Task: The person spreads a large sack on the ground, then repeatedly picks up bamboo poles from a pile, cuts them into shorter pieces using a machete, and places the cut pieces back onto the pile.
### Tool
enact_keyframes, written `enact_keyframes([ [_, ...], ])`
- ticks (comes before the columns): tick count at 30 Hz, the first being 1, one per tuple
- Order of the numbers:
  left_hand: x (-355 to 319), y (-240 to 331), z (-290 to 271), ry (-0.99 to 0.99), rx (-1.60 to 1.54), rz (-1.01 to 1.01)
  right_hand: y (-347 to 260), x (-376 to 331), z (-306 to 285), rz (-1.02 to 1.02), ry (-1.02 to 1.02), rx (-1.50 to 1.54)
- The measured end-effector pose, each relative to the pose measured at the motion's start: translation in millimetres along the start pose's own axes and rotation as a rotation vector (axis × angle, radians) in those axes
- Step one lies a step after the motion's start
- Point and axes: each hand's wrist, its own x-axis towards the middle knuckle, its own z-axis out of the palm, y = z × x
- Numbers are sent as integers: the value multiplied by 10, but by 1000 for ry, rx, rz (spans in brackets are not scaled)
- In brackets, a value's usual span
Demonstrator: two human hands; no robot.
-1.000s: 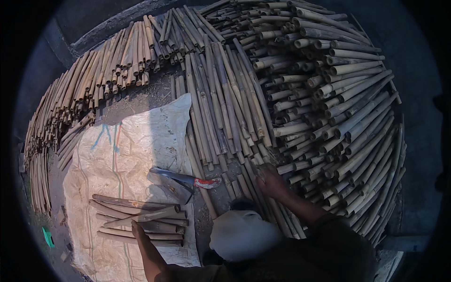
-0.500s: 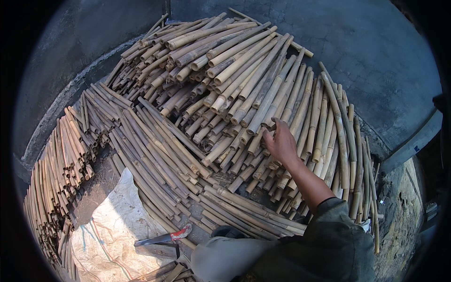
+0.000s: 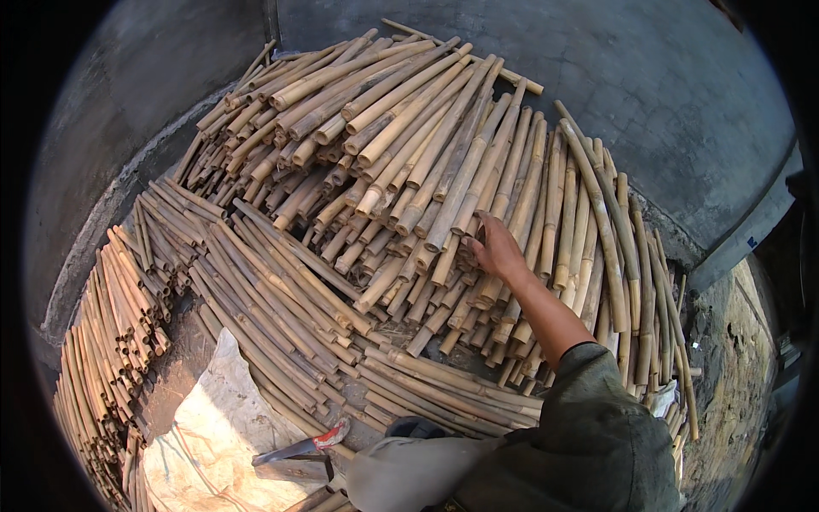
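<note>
My right hand [image 3: 497,249] reaches from the lower right into a large pile of cut bamboo poles [image 3: 409,111]. Its thumb and fingers curl round the near end of one bamboo pole in the middle of the stack, though the fingertips are partly hidden. The surrounding poles lie close together, their round cut ends facing me. A dark green sleeve [image 3: 597,427] covers the upper part of that arm. My left hand is out of the picture.
Lower bamboo bundles [image 3: 264,299] lie in front, with more stacked at the left [image 3: 111,316]. A pale woven sheet [image 3: 213,427] bears a red-handled bladed tool [image 3: 294,448]. My knee [image 3: 401,474] is close by. Grey walls [image 3: 614,60] stand behind.
The whole view has shifted slightly, so the pile sits further left. My right hand stays at the same pole ends, with its fingers curled much as before.
</note>
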Motion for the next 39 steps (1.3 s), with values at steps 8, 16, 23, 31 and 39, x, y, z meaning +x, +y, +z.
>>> enact_keyframes([
  [8, -65, 152, 21, -8, 7, 24, 205, -42, -182, 423, 253, 965],
  [16, -105, 202, -22, -8, 11, 38, 597, 12, -497, 367, 430, 1616],
  [23, -138, 236, -12, -9, 18, 38, 867, 168, -957, 430, 893, 1622],
  [31, -165, 289, -54, 5, 30, 55, 683, -247, -620, 111, 209, 88],
  [39, -181, 356, -30, 4, 33, 63, 4, -737, -438, 15, -267, -677],
])
